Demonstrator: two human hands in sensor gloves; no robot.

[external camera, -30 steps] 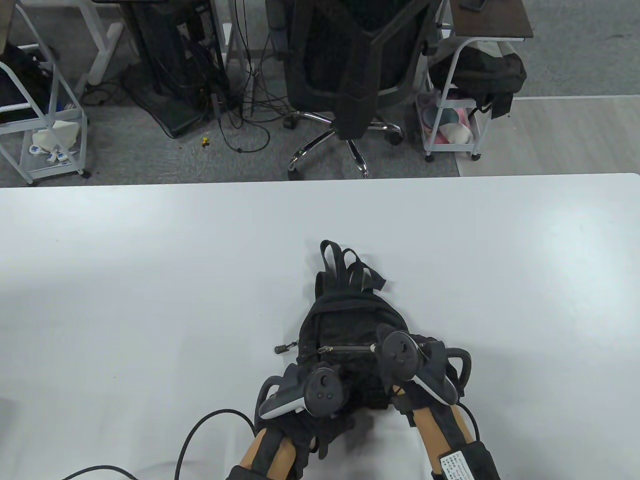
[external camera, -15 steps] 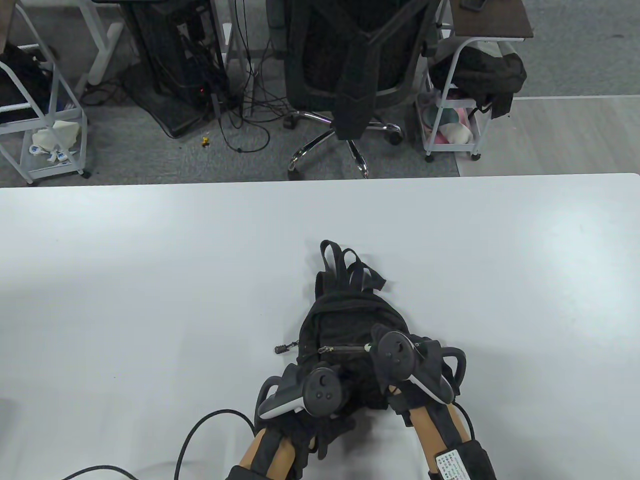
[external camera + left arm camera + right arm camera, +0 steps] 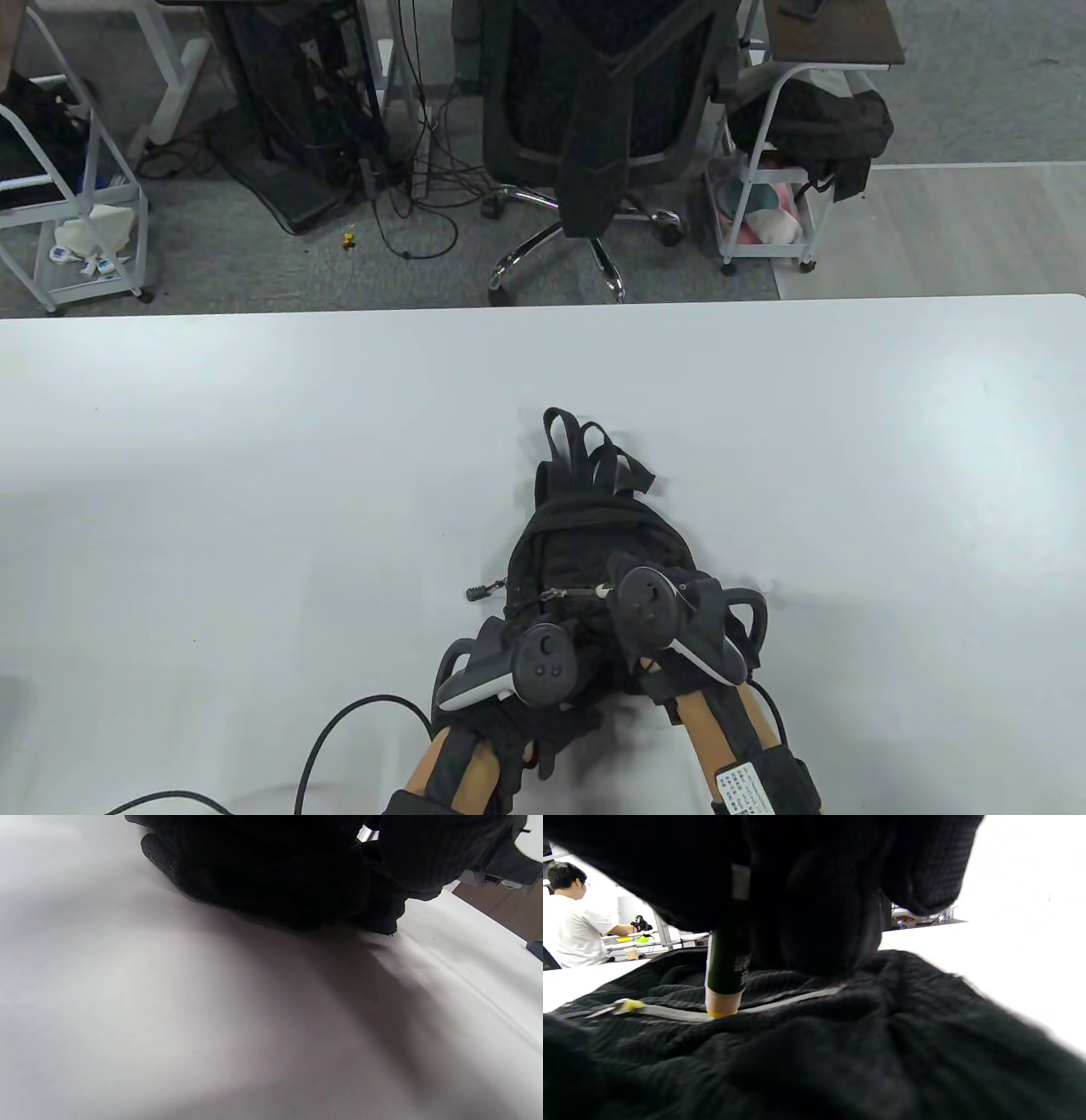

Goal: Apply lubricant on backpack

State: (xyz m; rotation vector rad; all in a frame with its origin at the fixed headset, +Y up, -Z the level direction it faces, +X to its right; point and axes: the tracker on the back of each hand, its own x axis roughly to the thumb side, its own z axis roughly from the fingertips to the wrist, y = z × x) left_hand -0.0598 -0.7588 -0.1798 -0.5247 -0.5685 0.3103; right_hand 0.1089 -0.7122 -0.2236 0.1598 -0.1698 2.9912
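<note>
A small black backpack [image 3: 585, 531] lies on the white table [image 3: 254, 475], straps pointing away from me. My right hand [image 3: 632, 586] grips a dark lubricant stick [image 3: 727, 963] upright. Its pale tip [image 3: 723, 1007] touches the silver front zipper [image 3: 670, 1013], a little right of the zipper slider [image 3: 625, 1005]. The stick's tip also shows in the table view [image 3: 602, 588]. My left hand [image 3: 526, 658] rests on the backpack's near left corner; its fingers are hidden under the tracker, and in the left wrist view only dark glove and fabric [image 3: 271, 866] show.
A zipper pull cord [image 3: 484, 590] sticks out left of the backpack. A black cable [image 3: 322, 747] loops on the table by my left arm. Beyond the far edge stand an office chair [image 3: 594, 127] and wire carts [image 3: 764, 212].
My right hand has slid the stick leftward along the zipper, toward the slider. My left hand and the backpack have stayed in place.
</note>
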